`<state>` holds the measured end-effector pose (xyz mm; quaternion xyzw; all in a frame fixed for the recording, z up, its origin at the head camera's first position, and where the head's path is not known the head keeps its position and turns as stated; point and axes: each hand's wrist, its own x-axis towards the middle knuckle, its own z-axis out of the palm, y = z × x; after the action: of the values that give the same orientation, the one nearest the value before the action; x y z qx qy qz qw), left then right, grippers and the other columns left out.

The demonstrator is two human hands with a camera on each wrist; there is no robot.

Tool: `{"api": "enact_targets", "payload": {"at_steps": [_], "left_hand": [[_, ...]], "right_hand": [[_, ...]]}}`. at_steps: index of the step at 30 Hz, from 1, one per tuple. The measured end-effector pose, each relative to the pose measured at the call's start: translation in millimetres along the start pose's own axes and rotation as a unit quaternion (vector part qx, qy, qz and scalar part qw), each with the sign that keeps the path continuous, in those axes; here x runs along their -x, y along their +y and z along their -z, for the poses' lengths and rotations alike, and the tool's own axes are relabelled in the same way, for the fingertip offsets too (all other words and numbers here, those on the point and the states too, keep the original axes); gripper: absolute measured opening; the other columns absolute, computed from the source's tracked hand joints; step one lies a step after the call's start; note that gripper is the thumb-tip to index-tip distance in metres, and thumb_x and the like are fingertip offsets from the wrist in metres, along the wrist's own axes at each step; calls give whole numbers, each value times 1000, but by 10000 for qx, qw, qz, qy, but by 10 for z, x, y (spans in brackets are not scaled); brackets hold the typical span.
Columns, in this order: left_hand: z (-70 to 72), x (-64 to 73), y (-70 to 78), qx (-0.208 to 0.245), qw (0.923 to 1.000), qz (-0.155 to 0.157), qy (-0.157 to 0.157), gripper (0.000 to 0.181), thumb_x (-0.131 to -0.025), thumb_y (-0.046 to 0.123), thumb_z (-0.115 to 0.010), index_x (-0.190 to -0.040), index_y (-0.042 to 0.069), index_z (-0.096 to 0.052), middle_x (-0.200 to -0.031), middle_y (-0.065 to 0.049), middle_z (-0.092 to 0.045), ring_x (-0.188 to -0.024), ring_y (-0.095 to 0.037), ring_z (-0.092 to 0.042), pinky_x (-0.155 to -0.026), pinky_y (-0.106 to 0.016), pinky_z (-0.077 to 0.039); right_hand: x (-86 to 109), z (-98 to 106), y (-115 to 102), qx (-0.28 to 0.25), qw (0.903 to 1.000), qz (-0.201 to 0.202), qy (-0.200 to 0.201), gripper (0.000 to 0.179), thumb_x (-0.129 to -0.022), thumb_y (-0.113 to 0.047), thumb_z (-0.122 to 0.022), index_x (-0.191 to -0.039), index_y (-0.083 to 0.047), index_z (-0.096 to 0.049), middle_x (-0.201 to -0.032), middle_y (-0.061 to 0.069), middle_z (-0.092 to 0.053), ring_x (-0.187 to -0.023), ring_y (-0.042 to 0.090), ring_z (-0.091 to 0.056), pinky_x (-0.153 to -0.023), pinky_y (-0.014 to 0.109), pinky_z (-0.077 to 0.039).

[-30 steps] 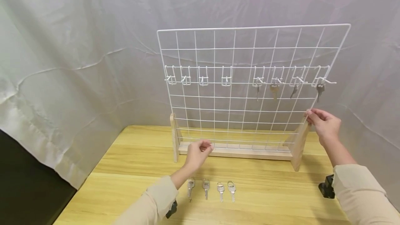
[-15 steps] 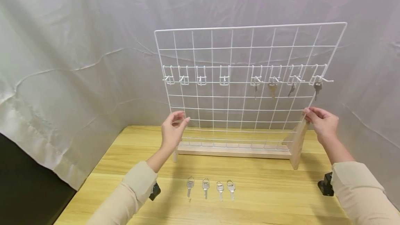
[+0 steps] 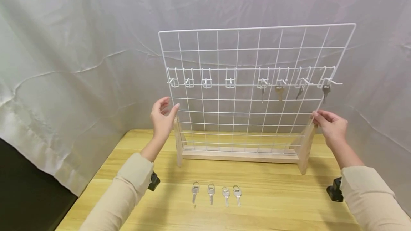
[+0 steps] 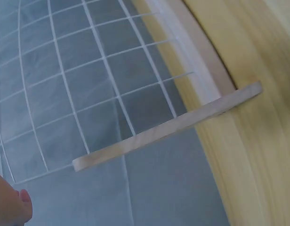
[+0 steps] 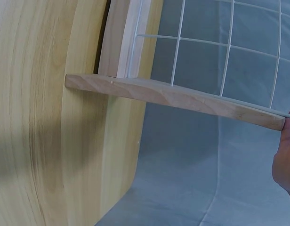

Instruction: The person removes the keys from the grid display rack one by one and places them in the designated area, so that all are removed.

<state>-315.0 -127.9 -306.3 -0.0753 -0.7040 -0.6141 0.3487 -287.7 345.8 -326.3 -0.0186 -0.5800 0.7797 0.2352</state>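
A white wire grid panel (image 3: pixel 257 28) stands upright in a wooden stand (image 3: pixel 240 157) on the table. Thumb and fingertips of my right hand (image 3: pixel 334 128) pinch the panel's right edge, just at the top of the right wooden support (image 5: pixel 182 100). My left hand (image 3: pixel 162 120) is beside the panel's left edge, thumb and fingers spread apart, holding nothing, above the left support (image 4: pixel 168 128). White hooks (image 3: pixel 230 83) run in a row across the panel. From the right-hand hooks hang several keys (image 3: pixel 326 90); the left-hand hooks carry none.
Several silver keys with rings (image 3: pixel 211 190) lie in a row on the wooden table (image 3: pixel 263 209), in front of the stand. A tiny bit (image 3: pixel 194 206) lies below the leftmost key. Grey curtain (image 3: pixel 96 81) surrounds the table's back and sides.
My left hand has moved left and up from the panel's lower middle to its left edge, its fingers spreading. The panel shifted slightly left; my right hand stays on its right edge.
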Motion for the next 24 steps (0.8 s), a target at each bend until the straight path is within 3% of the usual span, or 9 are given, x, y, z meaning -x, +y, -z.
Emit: {"api": "enact_targets", "payload": {"at_steps": [5, 10, 14, 18, 21, 24], "left_hand": [[-7, -167, 10, 51, 9994, 343, -31, 50, -80, 13, -72, -123, -2, -51, -122, -20, -56, -114, -30, -54, -98, -41, -45], [-17, -302, -3, 197, 9962, 647, -543, 50, -81, 11, -70, -124, -5, -50, -123, -24, -56, -115, -34, -54, -101, -40, -44], [-35, -360, -2, 38, 9939, 522, -969, 46, -84, 8, -67, -123, -9, -49, -120, -29, -57, -112, -37, -56, -100, -37, -46], [-60, -391, 2, -105, 9926, 419, -1135, 39, -86, 6, -64, -120, -11, -52, -114, -30, -59, -93, -17, -63, -89, -22, -50], [-69, -401, -3, -120, 9928, 443, -1104, 35, -86, 4, -63, -116, -12, -54, -108, -31, -61, -74, 3, -57, -76, -9, -48], [-70, -399, -7, -147, 9934, 545, -995, 30, -86, 2, -63, -112, -12, -56, -104, -32, -62, -63, 10, -52, -67, -5, -45]], "right_hand": [[-12, 4, 1, 57, 10000, -48, 8, 24, -84, 3, -62, -72, -15, -70, -65, -8, -70, -59, 1, -67, -58, 11, -53], [-6, 11, -3, 108, 9999, -88, 17, 25, -84, 4, -61, -72, -16, -70, -64, -8, -70, -59, 1, -66, -58, 11, -53], [-4, 29, -15, 172, 9997, -146, 7, 26, -84, 3, -61, -71, -18, -70, -64, -9, -70, -58, 1, -66, -58, 11, -52], [-12, 37, -16, 93, 9999, -94, 7, 25, -84, 4, -62, -71, -17, -70, -64, -8, -70, -58, 1, -66, -58, 11, -52], [-14, 28, -6, -9, 10000, -32, -9, 25, -83, 5, -62, -71, -15, -70, -64, -7, -70, -59, 2, -66, -58, 11, -53], [-8, 9, 12, -121, 9999, -24, -49, 24, -83, 6, -62, -72, -13, -71, -65, -6, -71, -59, 3, -67, -59, 12, -53]]}}
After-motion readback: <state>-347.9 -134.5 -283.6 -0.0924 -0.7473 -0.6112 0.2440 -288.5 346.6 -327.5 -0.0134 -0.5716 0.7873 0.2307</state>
